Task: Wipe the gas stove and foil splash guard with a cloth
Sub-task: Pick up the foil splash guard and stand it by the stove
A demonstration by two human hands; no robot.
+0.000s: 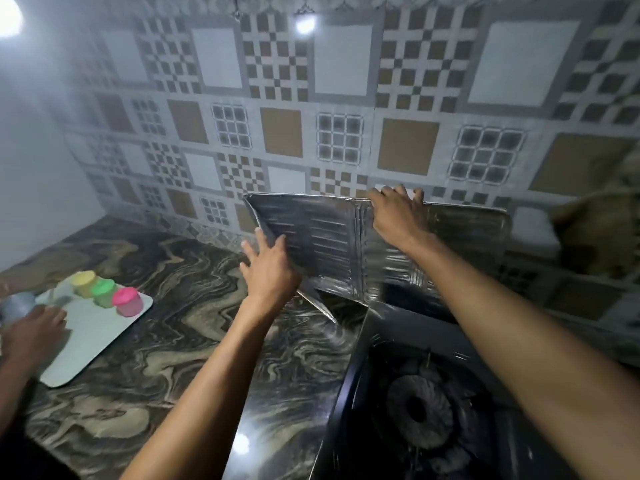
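A folding silver foil splash guard stands behind the black gas stove against the tiled wall. My left hand grips the left panel's outer edge, fingers over its face. My right hand holds the top edge near the fold between the middle and right panels. The left panel's lower corner is lifted off the counter. A round burner shows on the stove below my right forearm. No cloth is visible.
A marbled dark counter stretches left of the stove. On it lies a white tray with yellow, green and pink lidded cups. Another person's hand rests on the tray at the far left. A brownish object sits at the right.
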